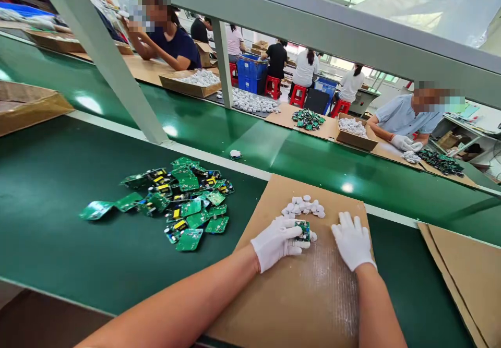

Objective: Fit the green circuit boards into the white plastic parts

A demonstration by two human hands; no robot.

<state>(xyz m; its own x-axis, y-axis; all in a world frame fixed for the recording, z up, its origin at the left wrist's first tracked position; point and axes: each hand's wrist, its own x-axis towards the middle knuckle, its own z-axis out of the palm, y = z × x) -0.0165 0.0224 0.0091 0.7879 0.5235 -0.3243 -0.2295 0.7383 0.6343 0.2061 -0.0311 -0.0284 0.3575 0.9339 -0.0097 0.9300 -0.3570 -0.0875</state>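
Both my hands wear white gloves and rest on a brown cardboard sheet [274, 196]. My left hand [276, 242] is closed around a small green circuit board [302, 230]. My right hand [352, 239] lies flat beside it, fingers stretched out, on a patch of clear bubble wrap [332, 285], holding nothing. Just beyond my fingers sits a small pile of white plastic caps [303, 206]. To the left, on the green belt, lies a loose heap of green circuit boards [183, 202].
A green conveyor [58, 181] runs past a grey slanted frame post [105, 61]. Another cardboard sheet [465, 264] lies at the right. One white part [235, 154] sits on the far belt. Across it, other people work at boxes of white parts [195, 82].
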